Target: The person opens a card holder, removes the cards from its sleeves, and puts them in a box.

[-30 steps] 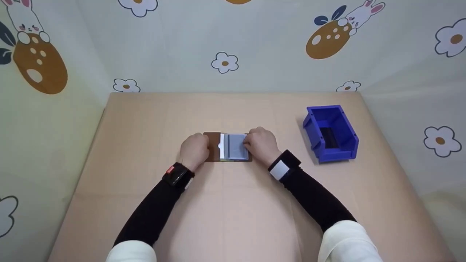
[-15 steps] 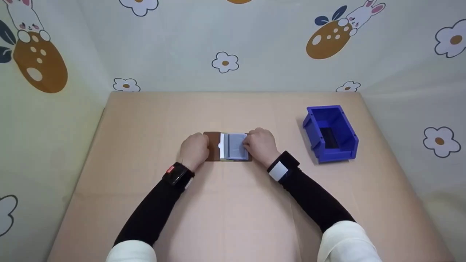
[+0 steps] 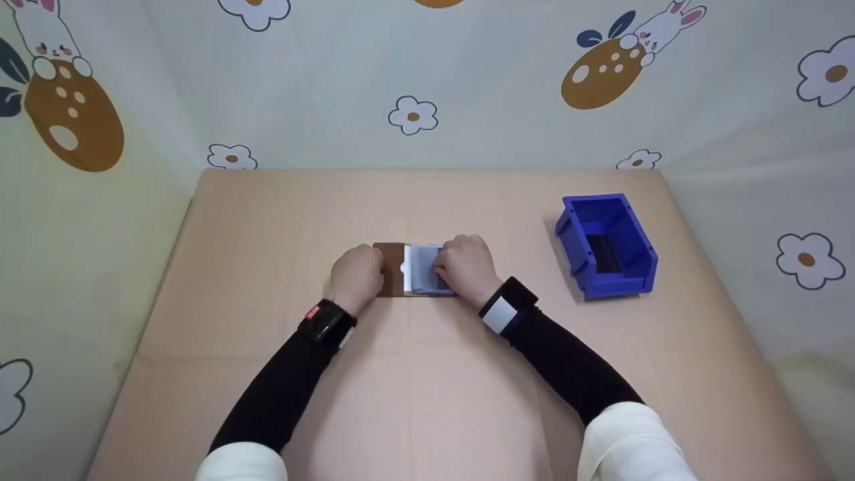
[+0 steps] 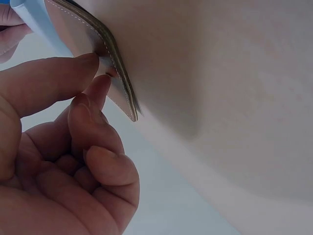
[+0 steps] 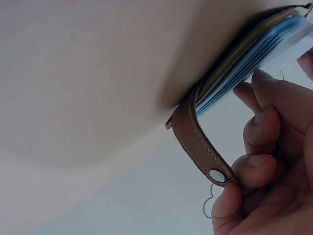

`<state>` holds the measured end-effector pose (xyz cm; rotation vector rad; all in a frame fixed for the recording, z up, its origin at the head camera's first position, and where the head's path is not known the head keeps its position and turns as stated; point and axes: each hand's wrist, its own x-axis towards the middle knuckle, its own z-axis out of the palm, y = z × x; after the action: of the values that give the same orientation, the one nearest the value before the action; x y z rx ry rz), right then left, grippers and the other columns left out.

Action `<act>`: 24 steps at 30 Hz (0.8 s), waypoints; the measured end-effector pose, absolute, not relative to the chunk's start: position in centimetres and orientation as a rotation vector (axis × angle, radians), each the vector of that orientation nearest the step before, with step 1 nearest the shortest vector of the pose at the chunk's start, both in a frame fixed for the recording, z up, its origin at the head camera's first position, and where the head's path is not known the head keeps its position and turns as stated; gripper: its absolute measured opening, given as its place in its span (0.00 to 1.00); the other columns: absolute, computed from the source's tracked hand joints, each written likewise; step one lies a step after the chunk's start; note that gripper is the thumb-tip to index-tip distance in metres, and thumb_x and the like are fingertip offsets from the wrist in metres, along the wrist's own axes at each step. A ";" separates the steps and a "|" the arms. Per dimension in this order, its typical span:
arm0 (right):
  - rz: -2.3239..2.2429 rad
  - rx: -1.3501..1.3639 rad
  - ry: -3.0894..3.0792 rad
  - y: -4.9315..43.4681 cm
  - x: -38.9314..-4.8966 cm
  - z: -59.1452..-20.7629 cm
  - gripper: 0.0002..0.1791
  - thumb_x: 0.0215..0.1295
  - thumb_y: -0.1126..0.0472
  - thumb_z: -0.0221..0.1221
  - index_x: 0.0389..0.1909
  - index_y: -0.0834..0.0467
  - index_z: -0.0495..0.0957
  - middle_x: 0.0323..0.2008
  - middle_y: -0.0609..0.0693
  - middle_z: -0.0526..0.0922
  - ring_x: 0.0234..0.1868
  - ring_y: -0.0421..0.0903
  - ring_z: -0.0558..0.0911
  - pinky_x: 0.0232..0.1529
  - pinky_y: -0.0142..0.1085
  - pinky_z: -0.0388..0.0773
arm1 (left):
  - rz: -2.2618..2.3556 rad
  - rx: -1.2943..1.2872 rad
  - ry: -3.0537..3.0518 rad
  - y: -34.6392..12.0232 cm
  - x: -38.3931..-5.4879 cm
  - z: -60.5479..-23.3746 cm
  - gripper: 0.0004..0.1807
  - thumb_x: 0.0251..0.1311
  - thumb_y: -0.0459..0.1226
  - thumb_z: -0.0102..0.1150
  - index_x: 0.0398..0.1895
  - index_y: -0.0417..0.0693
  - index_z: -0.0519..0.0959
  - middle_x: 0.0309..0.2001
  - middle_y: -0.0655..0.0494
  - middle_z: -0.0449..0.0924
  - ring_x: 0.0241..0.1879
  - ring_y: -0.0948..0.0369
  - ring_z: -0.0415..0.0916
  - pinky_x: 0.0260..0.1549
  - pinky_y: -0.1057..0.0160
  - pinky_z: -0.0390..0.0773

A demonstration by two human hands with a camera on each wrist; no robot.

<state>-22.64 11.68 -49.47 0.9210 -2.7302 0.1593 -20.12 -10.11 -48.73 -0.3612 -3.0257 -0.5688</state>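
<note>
Flower-print backdrop (image 3: 300,87), tan table (image 3: 414,387). Brown card wallet (image 3: 390,257) lies open mid-table, plastic sleeves (image 3: 421,270) showing; blue bin (image 3: 618,287) at its 3 o'clock. Left hand (image 3: 356,274) pinches the wallet's 9 o'clock edge. Right hand (image 3: 469,268), fingers curled, seems to pinch the sleeves toward 3 o'clock, snap strap (image 5: 193,139) sticking up beside its lower fingers. Risks: strap could snag those fingers; wallet could skid if left pinch loosens; slick sleeves could slip free.
</note>
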 end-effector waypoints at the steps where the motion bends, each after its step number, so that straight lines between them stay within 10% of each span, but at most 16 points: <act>1: 0.158 0.927 -2.729 11.5 -22.7 -49.5 0.02 0.53 0.59 0.71 0.23 0.50 0.89 0.25 0.48 0.84 0.28 0.49 0.77 0.30 0.43 0.68 | -0.573 -0.362 -3.025 -10.1 -20.1 -48.7 0.08 0.49 0.24 0.56 0.16 0.40 0.75 0.25 0.45 0.77 0.27 0.48 0.76 0.27 0.48 0.77; 24: 0.263 0.972 -2.709 9.8 -23.1 -49.7 0.02 0.52 0.56 0.72 0.26 0.50 0.90 0.26 0.47 0.84 0.29 0.50 0.78 0.31 0.44 0.69 | -0.561 -0.374 -3.000 -10.1 -20.0 -48.8 0.08 0.49 0.23 0.56 0.17 0.39 0.77 0.24 0.45 0.77 0.27 0.49 0.77 0.27 0.49 0.77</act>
<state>-23.11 9.75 -49.68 0.9724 -2.7093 0.2626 -20.01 -10.09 -48.79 -0.3737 -2.9999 -0.5607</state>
